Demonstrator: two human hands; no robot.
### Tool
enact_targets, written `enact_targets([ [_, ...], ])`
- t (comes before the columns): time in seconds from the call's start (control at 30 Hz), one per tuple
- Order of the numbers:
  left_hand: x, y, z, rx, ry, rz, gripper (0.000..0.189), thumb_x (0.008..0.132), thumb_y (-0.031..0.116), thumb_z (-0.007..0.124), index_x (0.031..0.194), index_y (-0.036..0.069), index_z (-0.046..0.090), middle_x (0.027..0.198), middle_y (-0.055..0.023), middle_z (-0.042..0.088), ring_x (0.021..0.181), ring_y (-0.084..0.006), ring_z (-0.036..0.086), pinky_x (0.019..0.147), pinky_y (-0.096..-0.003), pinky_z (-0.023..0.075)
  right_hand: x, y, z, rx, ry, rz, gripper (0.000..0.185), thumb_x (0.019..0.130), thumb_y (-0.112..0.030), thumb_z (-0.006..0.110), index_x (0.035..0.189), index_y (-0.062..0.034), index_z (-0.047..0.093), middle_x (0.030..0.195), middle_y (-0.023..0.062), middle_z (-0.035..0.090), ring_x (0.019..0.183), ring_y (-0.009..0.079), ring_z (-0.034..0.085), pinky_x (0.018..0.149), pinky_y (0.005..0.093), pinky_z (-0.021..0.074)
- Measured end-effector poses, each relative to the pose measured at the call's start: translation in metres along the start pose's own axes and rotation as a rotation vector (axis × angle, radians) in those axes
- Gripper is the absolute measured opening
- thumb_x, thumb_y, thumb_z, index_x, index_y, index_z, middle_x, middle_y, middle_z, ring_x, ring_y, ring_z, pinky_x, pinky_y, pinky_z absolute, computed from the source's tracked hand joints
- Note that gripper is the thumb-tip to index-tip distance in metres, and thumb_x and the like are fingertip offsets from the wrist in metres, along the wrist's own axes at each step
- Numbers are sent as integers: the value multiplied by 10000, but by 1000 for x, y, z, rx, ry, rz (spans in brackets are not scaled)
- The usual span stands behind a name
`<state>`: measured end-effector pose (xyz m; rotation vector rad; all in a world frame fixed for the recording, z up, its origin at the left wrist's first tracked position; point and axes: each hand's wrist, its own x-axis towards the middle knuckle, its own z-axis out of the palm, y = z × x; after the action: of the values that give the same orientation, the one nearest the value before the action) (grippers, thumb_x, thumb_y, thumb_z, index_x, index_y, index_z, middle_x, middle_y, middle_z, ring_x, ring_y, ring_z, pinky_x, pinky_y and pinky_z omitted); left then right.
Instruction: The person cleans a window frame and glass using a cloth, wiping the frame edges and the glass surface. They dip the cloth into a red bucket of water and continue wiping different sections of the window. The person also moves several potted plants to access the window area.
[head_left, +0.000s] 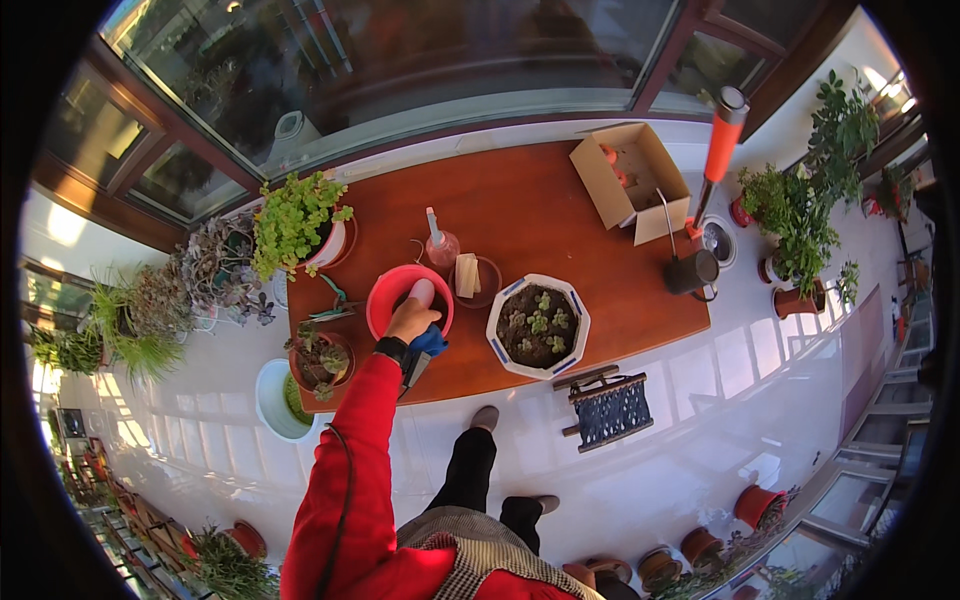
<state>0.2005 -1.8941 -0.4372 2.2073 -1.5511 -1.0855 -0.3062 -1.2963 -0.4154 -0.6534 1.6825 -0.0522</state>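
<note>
My left hand (409, 321), in a red sleeve with a black wristband, reaches over the near rim of a red plastic bucket (375, 295). Its fingers close around a pale, rounded object (422, 291) whose lower part is hidden. Close by the wrist, a blue and grey item (429, 342) lies at the table's front edge, partly covered. To the right stands a white octagonal planter (500, 349) holding soil and several small succulents. What may be part of my right hand (580, 575) shows low at the picture's edge, too little to read its pose.
On the wooden table (517, 206) are a spray bottle (442, 246), a brown saucer (486, 294) with a pale block, green-handled pruners (337, 298), potted plants, a cardboard box (651, 187) and a dark watering can (691, 274). A folding stool (611, 409) stands in front.
</note>
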Motion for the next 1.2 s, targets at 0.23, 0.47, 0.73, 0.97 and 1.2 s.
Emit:
enact_targets([
  [0.23, 58, 60, 56, -179, -128, 222, 266, 823, 216, 652, 760, -39, 691, 826, -278, 679, 782, -379, 701, 726, -443, 536, 23, -55, -4, 60, -18, 127, 258, 859, -269, 691, 1036, -82, 703, 944, 151, 712, 916, 297, 691, 807, 428, 559],
  [0.47, 140, 64, 95, 297, -215, 198, 350, 867, 173, 506, 1013, -47, 735, 1106, -255, 703, 1079, -383, 678, 908, -452, 532, 41, -84, -20, 92, 8, 164, 292, 888, -302, 669, 1094, -95, 681, 979, 146, 708, 946, 302, 674, 834, 456, 544],
  [0.73, 184, 34, 153, 476, -333, 106, 361, 894, 243, 544, 1112, 34, 741, 1171, -194, 711, 1134, -424, 656, 955, -523, 509, 42, -90, -12, 183, 53, 226, 331, 923, -339, 643, 1161, -111, 655, 1020, 140, 703, 980, 308, 654, 864, 490, 527],
  [0.97, 147, 75, 124, 88, -10, -109, 298, 862, 186, 611, 1059, -8, 722, 1093, -227, 711, 1088, -390, 670, 911, -454, 541, 34, -85, 16, 291, 89, 241, 365, 952, -372, 620, 1220, -124, 633, 1055, 135, 698, 1011, 313, 637, 891, 518, 512],
  [1.2, 62, 153, 1, -83, 262, 369, 255, 814, 210, 747, 996, 35, 705, 985, -195, 704, 921, -369, 685, 811, -447, 540, 14, -42, 63, 441, 119, 180, 399, 982, -405, 598, 1278, -138, 611, 1091, 130, 694, 1041, 318, 619, 918, 547, 498],
])
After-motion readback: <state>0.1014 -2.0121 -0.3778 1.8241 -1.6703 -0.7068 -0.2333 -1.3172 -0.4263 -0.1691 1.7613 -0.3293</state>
